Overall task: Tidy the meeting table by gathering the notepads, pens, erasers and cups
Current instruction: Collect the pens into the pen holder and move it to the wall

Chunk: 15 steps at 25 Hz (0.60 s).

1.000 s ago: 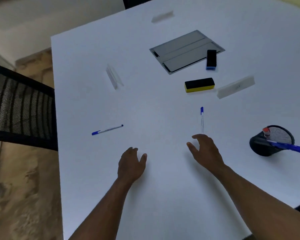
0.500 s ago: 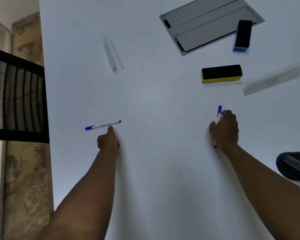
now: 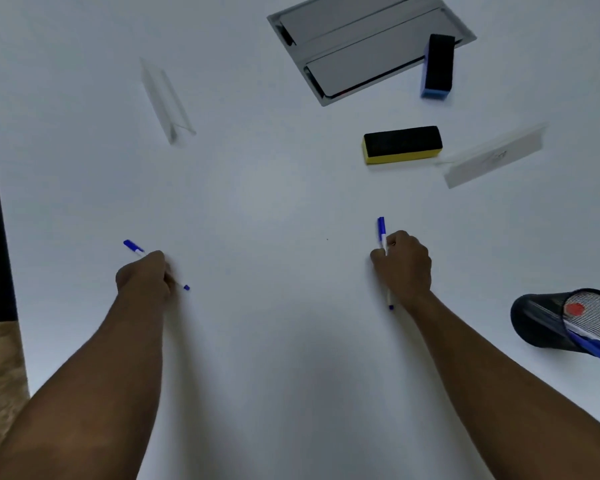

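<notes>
Both hands are closed on pens: I have my left hand (image 3: 142,277) wrapped round one blue pen (image 3: 132,247) and my right hand (image 3: 404,263) round another pen (image 3: 381,228), both low over the table (image 3: 274,188). I judge the tidying barely started. A yellow eraser (image 3: 401,144) and a blue eraser (image 3: 437,65) still lie far off, and the pen holder (image 3: 548,320) at right is cut off. I see no notepads or cups.

Two hands: left hand (image 3: 142,277), right hand (image 3: 404,265). Two loose blue-capped pens: left pen (image 3: 132,247), right pen (image 3: 381,228). Two erasers: yellow-backed eraser (image 3: 401,144), blue-backed eraser (image 3: 438,65). Two clear name stands: left name stand (image 3: 165,100), right name stand (image 3: 494,157). One mesh pen holder (image 3: 541,322). One metal cable hatch (image 3: 364,43).
</notes>
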Motion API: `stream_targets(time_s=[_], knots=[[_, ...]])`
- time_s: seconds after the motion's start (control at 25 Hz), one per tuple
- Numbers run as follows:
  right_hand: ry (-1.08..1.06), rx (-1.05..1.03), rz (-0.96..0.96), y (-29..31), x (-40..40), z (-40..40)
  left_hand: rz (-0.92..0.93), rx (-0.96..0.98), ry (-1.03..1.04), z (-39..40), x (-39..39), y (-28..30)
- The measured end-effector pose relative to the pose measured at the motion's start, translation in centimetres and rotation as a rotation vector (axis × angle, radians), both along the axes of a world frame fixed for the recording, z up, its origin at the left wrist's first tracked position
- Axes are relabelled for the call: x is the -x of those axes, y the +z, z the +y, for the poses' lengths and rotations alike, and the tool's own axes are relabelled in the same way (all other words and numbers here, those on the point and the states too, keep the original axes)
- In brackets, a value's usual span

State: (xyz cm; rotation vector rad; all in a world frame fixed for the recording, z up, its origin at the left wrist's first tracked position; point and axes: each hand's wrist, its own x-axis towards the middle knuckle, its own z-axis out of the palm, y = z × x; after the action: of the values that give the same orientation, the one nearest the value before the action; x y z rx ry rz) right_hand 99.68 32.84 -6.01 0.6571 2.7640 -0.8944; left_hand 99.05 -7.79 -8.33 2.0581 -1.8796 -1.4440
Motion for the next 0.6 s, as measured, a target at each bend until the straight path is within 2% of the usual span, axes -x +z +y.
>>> stream_targets(time_s=[0.08,0.2,0.32,0.44,0.6], knots=[[0.020,0.070,0.035,0.7,-1.3,-0.6,-0.001,0.042,-0.100,1.1,-0.9,0.9],[-0.015,0.246,0.132,2.1,-3.5,-0.9,0.037,0.151,-0.379,4.7,-2.7,2.7],[-0.025,0.369,0.205,4.0,-5.6,0.3,0.153,0.049,-0.616,9.5,-4.7,4.0],[-0.080,0.380,0.308,6.0,-7.8,3.1,0.169,0.011,-0.923,14.7,-7.1,4.9],[-0.247,0.249,0.518,9.2,-10.5,8.0,0.151,0.010,-1.239,20.9,-11.0,5.6]])
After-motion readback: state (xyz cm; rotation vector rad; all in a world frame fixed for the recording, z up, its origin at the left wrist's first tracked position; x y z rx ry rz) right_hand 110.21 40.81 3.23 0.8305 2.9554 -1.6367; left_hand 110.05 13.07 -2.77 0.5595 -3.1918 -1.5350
